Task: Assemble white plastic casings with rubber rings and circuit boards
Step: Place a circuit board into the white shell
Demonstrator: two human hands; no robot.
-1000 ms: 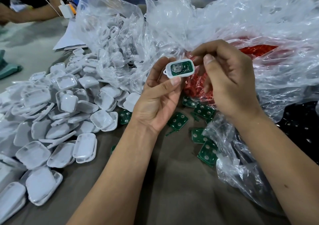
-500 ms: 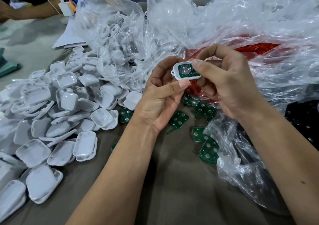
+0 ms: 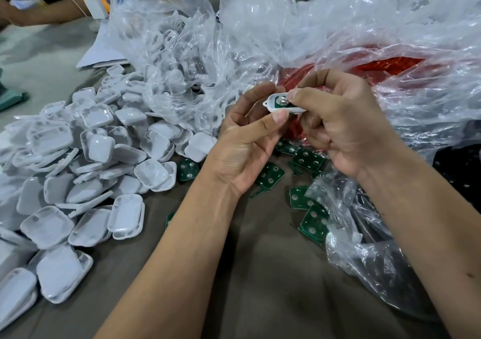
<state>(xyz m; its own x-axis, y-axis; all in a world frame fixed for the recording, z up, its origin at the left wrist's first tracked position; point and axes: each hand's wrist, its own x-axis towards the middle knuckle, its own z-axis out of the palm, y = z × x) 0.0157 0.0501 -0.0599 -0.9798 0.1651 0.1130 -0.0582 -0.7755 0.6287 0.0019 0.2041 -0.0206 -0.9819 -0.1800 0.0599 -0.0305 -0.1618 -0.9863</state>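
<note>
A small white casing (image 3: 276, 106) with a green circuit board inside is held above the table between both hands. My left hand (image 3: 247, 141) pinches its near-left side with thumb and fingers. My right hand (image 3: 341, 122) grips its right end, thumb pressing on top of the board. Loose green circuit boards (image 3: 268, 177) lie on the table under my hands. A large heap of white casings (image 3: 86, 161) covers the table's left. Red rubber rings (image 3: 385, 64) show through a clear bag at the right.
Crumpled clear plastic bags (image 3: 260, 26) fill the back and right, one holding more white parts (image 3: 171, 52). Another person's arm (image 3: 39, 13) and a white charger (image 3: 95, 7) are at the far left. Brown table (image 3: 260, 273) lies in front.
The casing has tilted flatter and shifted slightly right. My right thumb moved from beside it onto the top of the board, and my right hand closed round its end.
</note>
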